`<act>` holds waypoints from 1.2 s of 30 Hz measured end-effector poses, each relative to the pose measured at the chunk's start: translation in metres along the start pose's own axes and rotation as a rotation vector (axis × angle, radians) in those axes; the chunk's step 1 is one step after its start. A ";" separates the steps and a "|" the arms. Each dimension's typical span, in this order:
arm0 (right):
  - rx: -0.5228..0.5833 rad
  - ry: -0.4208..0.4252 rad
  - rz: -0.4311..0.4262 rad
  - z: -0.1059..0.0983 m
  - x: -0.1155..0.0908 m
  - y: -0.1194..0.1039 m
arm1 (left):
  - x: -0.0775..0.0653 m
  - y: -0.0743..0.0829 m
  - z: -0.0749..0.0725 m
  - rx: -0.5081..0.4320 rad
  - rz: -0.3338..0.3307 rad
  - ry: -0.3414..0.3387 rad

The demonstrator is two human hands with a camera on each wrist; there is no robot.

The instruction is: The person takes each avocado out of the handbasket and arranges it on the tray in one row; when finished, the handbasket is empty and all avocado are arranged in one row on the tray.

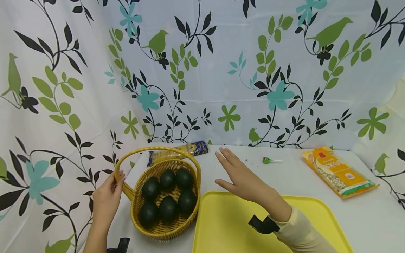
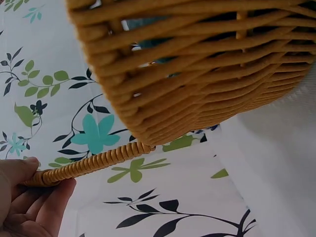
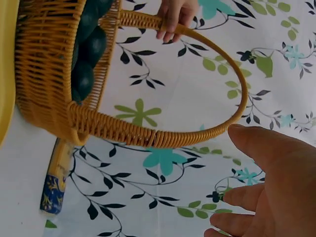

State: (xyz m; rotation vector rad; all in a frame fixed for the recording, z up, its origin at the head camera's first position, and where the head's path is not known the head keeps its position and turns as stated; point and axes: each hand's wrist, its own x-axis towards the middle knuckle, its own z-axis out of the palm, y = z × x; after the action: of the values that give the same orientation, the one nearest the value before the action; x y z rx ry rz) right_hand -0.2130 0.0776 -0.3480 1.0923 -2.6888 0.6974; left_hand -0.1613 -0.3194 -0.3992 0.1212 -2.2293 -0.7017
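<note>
A yellow wicker basket stands on the white table, holding several dark green avocados. My left hand grips the left side of its tall arched handle, thumb on one side and fingers on the other, as the left wrist view shows with the hand around the wrapped cane. Over the far edge of the yellow tray, my right hand is held with fingers spread and nothing in it. In the right wrist view its thumb overlaps the top of the handle.
Behind the basket lies a long packet with a blue end, partly hidden by it. A small green lollipop and an orange bag lie farther right. A patterned curtain hangs along the back and left of the table.
</note>
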 end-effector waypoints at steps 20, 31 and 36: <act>0.172 -0.162 0.178 0.037 0.026 -0.100 | -0.005 0.001 -0.001 0.035 0.004 0.048; 0.049 -0.270 0.206 0.098 0.038 -0.093 | -0.004 0.002 0.000 0.024 -0.013 0.020; -0.074 -0.263 0.162 0.118 0.039 -0.093 | -0.003 0.004 0.001 0.020 -0.001 0.008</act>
State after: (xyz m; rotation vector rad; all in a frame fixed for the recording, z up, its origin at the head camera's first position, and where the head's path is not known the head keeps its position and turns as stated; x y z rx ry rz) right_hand -0.1737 -0.0611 -0.4061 1.0216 -3.0260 0.5029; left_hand -0.1596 -0.3141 -0.3998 0.1350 -2.2295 -0.6784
